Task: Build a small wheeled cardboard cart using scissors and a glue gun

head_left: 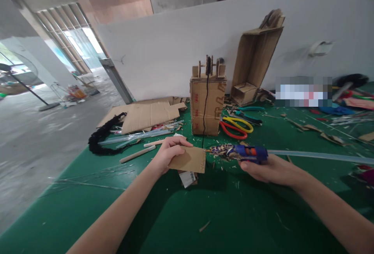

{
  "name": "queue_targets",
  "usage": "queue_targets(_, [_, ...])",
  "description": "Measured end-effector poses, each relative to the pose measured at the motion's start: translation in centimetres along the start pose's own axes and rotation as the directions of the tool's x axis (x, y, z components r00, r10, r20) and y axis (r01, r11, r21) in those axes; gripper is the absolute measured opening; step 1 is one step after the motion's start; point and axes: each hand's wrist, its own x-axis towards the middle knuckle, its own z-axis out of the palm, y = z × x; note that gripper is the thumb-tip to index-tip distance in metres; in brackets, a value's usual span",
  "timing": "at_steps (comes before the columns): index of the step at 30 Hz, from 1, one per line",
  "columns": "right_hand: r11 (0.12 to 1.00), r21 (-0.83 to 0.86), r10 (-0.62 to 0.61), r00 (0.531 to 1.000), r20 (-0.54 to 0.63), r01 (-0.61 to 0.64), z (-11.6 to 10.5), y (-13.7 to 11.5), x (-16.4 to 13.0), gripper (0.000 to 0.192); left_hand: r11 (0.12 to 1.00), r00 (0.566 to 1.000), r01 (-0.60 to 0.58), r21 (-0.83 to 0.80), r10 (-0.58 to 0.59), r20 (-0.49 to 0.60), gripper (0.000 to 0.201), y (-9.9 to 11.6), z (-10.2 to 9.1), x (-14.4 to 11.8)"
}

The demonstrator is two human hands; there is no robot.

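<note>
Your left hand (168, 153): fingers are gripping a cardboard piece (189, 159) over the green worktop (175, 223). Black-corded cardboard box (213, 106): standing beyond it. Blue hot-glue gun (242, 152): aiming leftward at the piece's upper right corner. Your right hand (270, 169): fingers are grasping the gun.

Green table (175, 226) — flat cardboard (147, 114), fuzzy strip (94, 142)

Daylight glares through openings (92, 39) at left, soft shadows darken the green tabletop (248, 223), and edges look stretched.
</note>
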Motion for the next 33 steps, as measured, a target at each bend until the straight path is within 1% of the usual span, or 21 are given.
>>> queue_targets(3, [0.998, -0.005, 0.061, 0.997, 0.036, -0.061, 0.0, -0.3, -0.1, 0.057, 1.0, 1.0, 0.008, -0.018, -0.009, -0.006, 0.019, -0.1, 0.0, 0.0])
queue_targets(6, [0.997, -0.04, 0.07, 0.995, 0.067, -0.067, -0.1, -0.6, -0.3, 0.059, 1.0, 1.0, 0.016, -0.022, -0.016, -0.01, 0.019, 0.0, 0.1, 0.1])
queue_targets(12, [0.993, -0.113, 0.033, 0.988, 0.152, -0.016, -0.2, -1.1, -0.6, 0.058, 1.0, 0.999, 0.023, 0.011, -0.023, -0.042, 0.018, 0.2, 0.2, 0.1])
queue_targets(15, [0.996, -0.094, 0.018, 0.983, 0.183, -0.001, -0.2, -1.1, -0.7, 0.055, 1.0, 0.998, 0.017, 0.01, -0.017, -0.058, 0.018, 0.1, 0.3, 0.2])
queue_targets(19, [0.997, -0.081, 0.018, 0.978, 0.208, -0.001, -0.1, -0.8, -0.5, 0.058, 1.0, 0.998, 0.019, 0.015, -0.018, -0.053, 0.019, -0.2, 0.0, 0.3])
queue_targets(22, [0.998, -0.024, -0.042, 0.97, 0.238, 0.049, -0.2, -0.6, -0.4, 0.057, 1.0, 0.998, 0.016, 0.0, -0.015, -0.06, 0.019, -0.4, -0.2, 0.4])
queue_targets(24, [0.996, 0.023, -0.092, 0.968, 0.235, 0.089, -0.2, -0.5, -0.4, 0.058, 1.0, 0.997, 0.006, -0.009, -0.006, -0.073, 0.019, -0.5, -0.3, 0.5])
queue_targets(27, [0.992, 0.063, -0.124, 0.971, 0.205, 0.113, -0.3, -0.5, -0.3, 0.061, 1.0, 0.997, 0.009, -0.003, -0.009, -0.072, 0.018, -0.4, -0.3, 0.4])
queue_targets(29, [0.993, 0.059, -0.115, 0.982, 0.15, 0.107, -0.3, -0.4, -0.2, 0.061, 1.0, 0.998, 0.018, 0.012, -0.018, -0.062, 0.018, -0.3, -0.3, 0.3])
queue_targets(31, [0.996, 0.031, -0.087, 0.994, 0.066, 0.085, -0.2, -0.3, 0.0, 0.06, 0.999, 0.998, 0.021, 0.026, -0.019, -0.06, 0.018, -0.2, -0.2, 0.3])
queue_targets(33, [0.998, 0.001, -0.067, 0.998, 0.017, 0.067, -0.1, -0.1, 0.2, 0.058, 0.999, 0.998, 0.021, 0.031, -0.019, -0.063, 0.019, -0.1, -0.1, 0.2])
